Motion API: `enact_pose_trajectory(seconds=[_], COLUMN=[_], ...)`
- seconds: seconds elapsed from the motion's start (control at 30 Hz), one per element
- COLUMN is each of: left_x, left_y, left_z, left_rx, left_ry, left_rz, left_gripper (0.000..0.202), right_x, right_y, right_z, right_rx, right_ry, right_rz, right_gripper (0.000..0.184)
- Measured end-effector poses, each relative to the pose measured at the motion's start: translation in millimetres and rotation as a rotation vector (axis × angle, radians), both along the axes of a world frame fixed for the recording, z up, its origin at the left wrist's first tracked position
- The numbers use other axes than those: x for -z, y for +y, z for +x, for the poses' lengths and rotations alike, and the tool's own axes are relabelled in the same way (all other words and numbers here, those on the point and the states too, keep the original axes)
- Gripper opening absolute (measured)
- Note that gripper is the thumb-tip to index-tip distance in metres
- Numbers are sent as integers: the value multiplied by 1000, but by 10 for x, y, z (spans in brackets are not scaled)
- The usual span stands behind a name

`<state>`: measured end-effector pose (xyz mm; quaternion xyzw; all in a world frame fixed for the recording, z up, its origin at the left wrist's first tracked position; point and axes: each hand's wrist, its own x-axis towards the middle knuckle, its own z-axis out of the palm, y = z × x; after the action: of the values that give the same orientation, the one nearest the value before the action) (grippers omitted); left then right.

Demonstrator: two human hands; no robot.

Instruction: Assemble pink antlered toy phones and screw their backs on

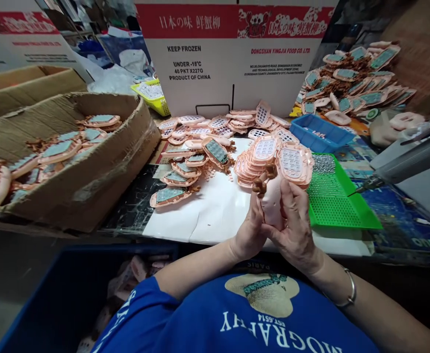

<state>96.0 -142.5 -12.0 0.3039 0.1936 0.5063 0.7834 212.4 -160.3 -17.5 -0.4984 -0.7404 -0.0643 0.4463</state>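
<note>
Both hands hold one pink plastic toy shell (273,201) with small brown ears, upright, just above the table's front edge. My left hand (250,230) grips its left side. My right hand (296,223) wraps its right side, fingers curled over the back. Right behind the hands lies a stack of pink keypad pieces (274,159) on a white sheet (215,206). More pink halves with grey-green circuit boards (185,169) lie to the left of that stack.
A worn cardboard box (101,162) of the same pieces stands at left. A green tray (332,196) with screws, a blue tray (316,132) and a hanging screwdriver (402,164) are at right. A white carton (233,59) stands behind. A blue bin (68,294) is below left.
</note>
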Motion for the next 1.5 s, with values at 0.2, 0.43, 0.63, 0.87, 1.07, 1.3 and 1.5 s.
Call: enact_pose_trajectory(seconds=[0.2,0.43,0.63,0.87,1.07,1.3,1.5], left_x=[-19,60,14,-25,-35,-46,-34], left_y=[-35,-81,-112,-96,-222,-215,-168], left_z=[-35,-92,-156,-113,-159,-183,-328], left_rx=[-19,-136,-148,-38,-108,-135,-86], left_ry=[-88,78,80,63,117,154,148], left_rz=[128,184,123,77,260,365,344], left_gripper=[48,52,47,61,66,54,59], right_x=[-35,-43,40,74,41,30,-20], right_y=[-70,-179,-199,-174,-251,-239,-246], right_z=[-66,-81,-83,-41,-44,-63,75], right_rx=[-28,-67,-86,-113,-195,-214,-260], right_ry=[-14,-35,-13,48,75,67,262], right_rz=[-31,-39,-21,-16,48,70,-100], right_gripper=[82,86,89,83,88,88,68])
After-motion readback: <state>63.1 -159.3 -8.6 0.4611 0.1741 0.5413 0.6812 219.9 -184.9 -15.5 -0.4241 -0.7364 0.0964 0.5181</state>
